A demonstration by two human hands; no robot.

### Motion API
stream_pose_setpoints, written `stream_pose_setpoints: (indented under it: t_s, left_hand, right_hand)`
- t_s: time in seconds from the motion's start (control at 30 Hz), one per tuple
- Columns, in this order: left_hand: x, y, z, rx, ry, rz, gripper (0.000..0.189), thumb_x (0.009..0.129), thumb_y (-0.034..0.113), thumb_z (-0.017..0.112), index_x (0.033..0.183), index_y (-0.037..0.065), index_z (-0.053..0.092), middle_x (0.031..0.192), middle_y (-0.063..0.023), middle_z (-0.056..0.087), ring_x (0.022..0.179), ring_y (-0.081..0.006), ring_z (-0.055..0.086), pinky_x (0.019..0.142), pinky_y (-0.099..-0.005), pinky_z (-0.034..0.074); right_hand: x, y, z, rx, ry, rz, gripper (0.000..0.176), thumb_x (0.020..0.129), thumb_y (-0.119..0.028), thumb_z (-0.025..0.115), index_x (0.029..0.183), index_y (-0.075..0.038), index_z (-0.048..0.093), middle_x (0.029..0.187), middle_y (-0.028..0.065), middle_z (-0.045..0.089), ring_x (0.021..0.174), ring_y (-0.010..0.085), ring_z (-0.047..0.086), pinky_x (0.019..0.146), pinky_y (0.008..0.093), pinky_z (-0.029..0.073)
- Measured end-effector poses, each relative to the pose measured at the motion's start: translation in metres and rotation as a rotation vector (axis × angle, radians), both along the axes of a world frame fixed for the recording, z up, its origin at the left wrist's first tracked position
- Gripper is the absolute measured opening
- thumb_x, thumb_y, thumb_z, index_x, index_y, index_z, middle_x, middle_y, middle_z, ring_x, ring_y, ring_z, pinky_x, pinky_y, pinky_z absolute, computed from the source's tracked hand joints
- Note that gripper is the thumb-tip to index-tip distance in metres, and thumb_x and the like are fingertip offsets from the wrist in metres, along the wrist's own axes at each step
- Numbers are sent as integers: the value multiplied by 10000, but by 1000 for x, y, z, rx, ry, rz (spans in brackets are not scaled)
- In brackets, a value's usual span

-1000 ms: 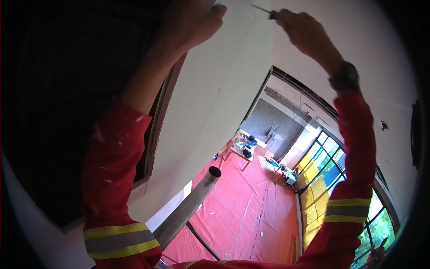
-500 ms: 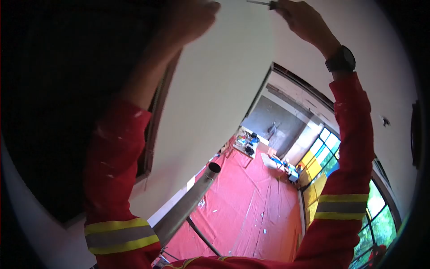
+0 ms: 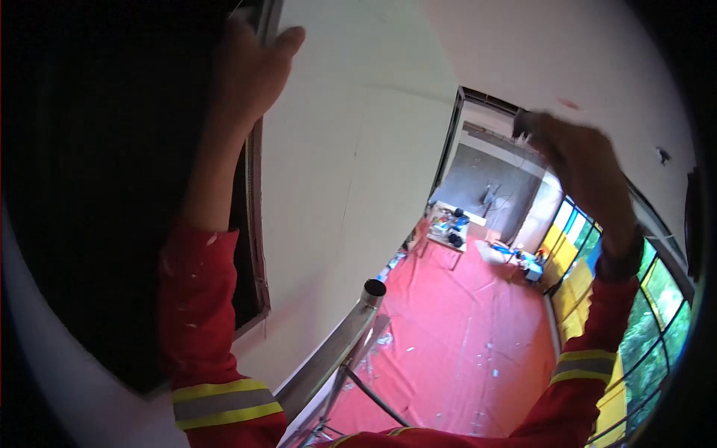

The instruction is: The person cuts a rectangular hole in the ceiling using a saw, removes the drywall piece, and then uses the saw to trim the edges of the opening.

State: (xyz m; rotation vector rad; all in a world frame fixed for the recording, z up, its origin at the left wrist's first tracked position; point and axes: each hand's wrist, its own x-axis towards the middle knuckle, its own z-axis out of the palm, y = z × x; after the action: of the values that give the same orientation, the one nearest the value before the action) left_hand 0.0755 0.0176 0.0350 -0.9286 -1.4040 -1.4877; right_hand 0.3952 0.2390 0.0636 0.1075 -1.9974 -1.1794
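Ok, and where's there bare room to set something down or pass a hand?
The red floor covering is mostly bare between the metal pipe and the yellow panels, bar small scraps. The space over the pale surface beside the left hand looks passable. Crowded: the far table and the heap beside it.

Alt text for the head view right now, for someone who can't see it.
Left hand raised near the frame of a dark opening; right hand raised apart from it, blurred, its grip unclear. Below, a metal pipe slants over a red floor covering.
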Motion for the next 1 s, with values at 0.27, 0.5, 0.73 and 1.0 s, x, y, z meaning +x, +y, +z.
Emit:
stream_pose_setpoints:
  t_s: [0.27,0.5,0.73,1.0]
  left_hand:
    - [89,-11,-6,-96,322,731,489,962,251,613,1321,-59,493,1272,-277,594,1144,-373,625,978,-452,500]
    - [193,62,-43,-793,1010,294,457,876,97,664,1322,119,568,1430,-66,537,1378,-269,454,1196,-549,240]
    - [143,143,-125,-993,1072,110,353,789,161,773,1117,75,672,1122,-60,669,1107,-208,620,1066,-440,406]
    - [125,179,-162,-949,1022,50,103,810,159,730,867,91,677,773,-9,665,740,-154,664,703,-312,511]
  right_hand:
    - [64,48,-163,-765,323,298,317,913,-128,668,1204,-13,619,941,180,703,732,334,695,642,395,547]
    - [67,72,-262,-1108,320,492,345,850,-119,732,1174,-67,624,901,97,703,635,253,675,549,347,522]
    - [5,82,-300,-1174,271,445,347,853,-193,735,1176,-121,629,793,40,632,607,240,632,529,357,489]
    - [-3,106,-327,-1210,183,486,443,871,-198,714,1299,-157,607,730,37,578,550,213,591,498,370,460]
